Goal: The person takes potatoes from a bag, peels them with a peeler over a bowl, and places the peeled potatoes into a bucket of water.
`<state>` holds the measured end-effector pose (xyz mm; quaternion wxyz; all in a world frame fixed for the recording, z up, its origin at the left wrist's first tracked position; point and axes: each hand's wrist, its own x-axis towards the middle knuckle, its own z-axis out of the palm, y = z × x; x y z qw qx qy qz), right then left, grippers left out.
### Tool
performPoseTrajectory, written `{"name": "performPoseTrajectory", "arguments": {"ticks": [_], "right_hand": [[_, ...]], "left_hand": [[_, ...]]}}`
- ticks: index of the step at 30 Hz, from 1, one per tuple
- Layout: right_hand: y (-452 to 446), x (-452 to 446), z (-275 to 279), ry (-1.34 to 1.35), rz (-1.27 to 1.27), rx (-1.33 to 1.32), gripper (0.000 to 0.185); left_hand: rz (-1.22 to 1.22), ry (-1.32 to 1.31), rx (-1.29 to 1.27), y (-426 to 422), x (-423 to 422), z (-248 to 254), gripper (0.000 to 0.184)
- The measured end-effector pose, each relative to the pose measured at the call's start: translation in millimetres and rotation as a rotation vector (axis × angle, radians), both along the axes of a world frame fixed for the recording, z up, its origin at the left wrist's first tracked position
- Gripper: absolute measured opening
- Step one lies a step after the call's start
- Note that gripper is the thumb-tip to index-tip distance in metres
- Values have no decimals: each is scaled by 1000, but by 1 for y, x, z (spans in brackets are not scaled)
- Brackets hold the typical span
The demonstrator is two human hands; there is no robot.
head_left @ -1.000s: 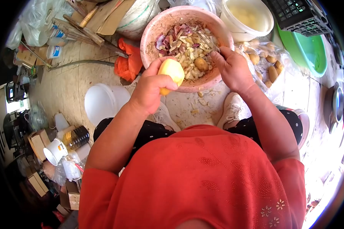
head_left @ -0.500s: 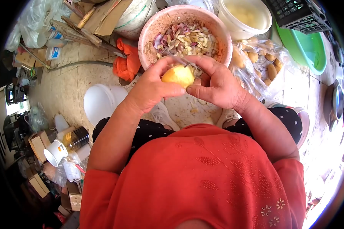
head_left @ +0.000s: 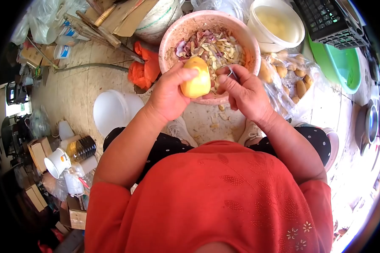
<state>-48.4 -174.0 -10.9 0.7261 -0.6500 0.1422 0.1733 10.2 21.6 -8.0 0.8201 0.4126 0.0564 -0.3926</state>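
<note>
My left hand [head_left: 169,89] is closed around a peeled yellow potato [head_left: 196,80], thumb along its side. Just right of it, my right hand [head_left: 248,93] grips a small metal peeler [head_left: 230,71]; most of the tool is hidden by the fingers. The peeler stands apart from the potato. Both hands are over the near rim of a pink basin [head_left: 168,46], which holds pale potato peelings [head_left: 227,48] and purple onion skins [head_left: 182,48].
An open plastic bag of unpeeled potatoes [head_left: 300,88] lies to the right. Behind it stands a white bucket [head_left: 297,31] with peeled potatoes in liquid. A green tub [head_left: 346,69] and black crate [head_left: 331,25] are at far right; a white bucket [head_left: 107,111] is at left.
My hands have moved apart, the right one drawing the peeler away from the potato. The left hand has turned the potato more upright.
</note>
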Motion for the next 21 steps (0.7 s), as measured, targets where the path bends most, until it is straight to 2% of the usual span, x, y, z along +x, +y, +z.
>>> {"name": "performPoseTrajectory", "arguments": {"ticks": [1,4,5,7,9,11,12,13,16,18,19,21], "right_hand": [[-2,0,0,-2,3,-1,30],[-1,-4,-7,-441,147,-465,25],[0,-7,-5,-439,151,-466,25],[3,-9,4,-465,329,-744,24],[3,-8,5,-399,349,-790,25],[-2,2,-5,-342,362,-1007,28],[-8,14,-16,-82,374,-1042,32],[-20,19,-30,-45,313,-1022,34],[-29,21,-30,-88,269,-1020,33],[-20,14,-16,-178,259,-845,31],[-14,9,-12,-176,255,-843,31],[-2,0,-6,-375,343,-757,28]], "left_hand": [[3,-2,-1,1,0,-1,41],[-20,-82,127,1,-3,-2,49],[-5,-65,143,0,-3,-3,54],[7,-46,160,0,-4,-4,59],[-90,-9,196,5,-4,-7,63],[-165,-48,192,7,-9,-3,61],[-238,-89,187,7,-12,0,60],[-250,-91,185,5,-14,4,60],[-193,-128,247,3,-15,8,64],[-155,-183,385,3,-13,2,66],[-159,-183,387,3,-13,1,66],[-84,-175,456,2,-13,-1,66]]}}
